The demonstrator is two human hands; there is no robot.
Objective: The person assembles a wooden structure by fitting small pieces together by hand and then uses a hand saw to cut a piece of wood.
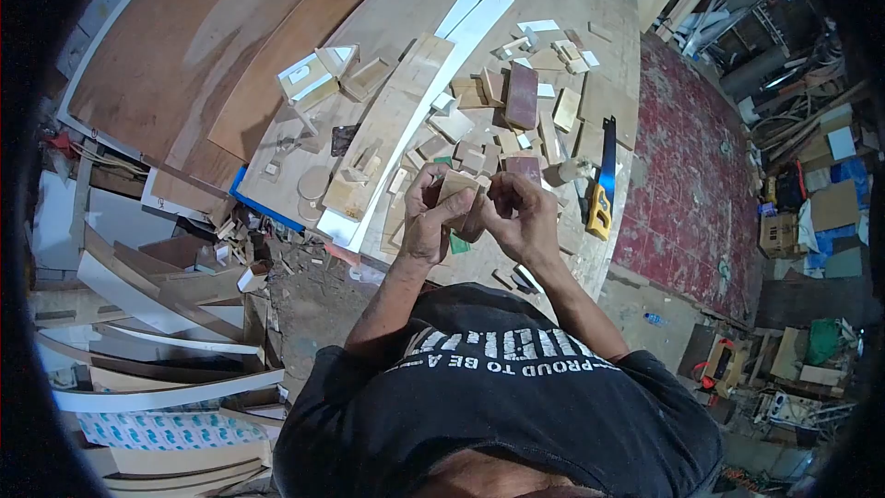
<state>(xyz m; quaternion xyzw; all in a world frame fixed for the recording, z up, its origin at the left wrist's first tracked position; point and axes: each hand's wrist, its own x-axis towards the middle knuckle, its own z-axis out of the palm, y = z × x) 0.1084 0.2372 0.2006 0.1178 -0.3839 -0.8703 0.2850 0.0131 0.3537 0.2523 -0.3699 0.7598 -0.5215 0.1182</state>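
We hold a block [460, 186] over the table [558, 2], between our two hands. Our left hand [430, 219] pinches it from the left, thumb across its face. Our right hand [525, 217] curls at its right edge; we cannot tell whether those fingers grip. A saw [606, 175] lies farther right.

On the black T-shirt [516, 424], the white printed words [516, 369] "PROUD TO BE A" are appearing upside down in this view. Bigger white letters [505, 343] are standing beside them, but they are remaining unreadable.
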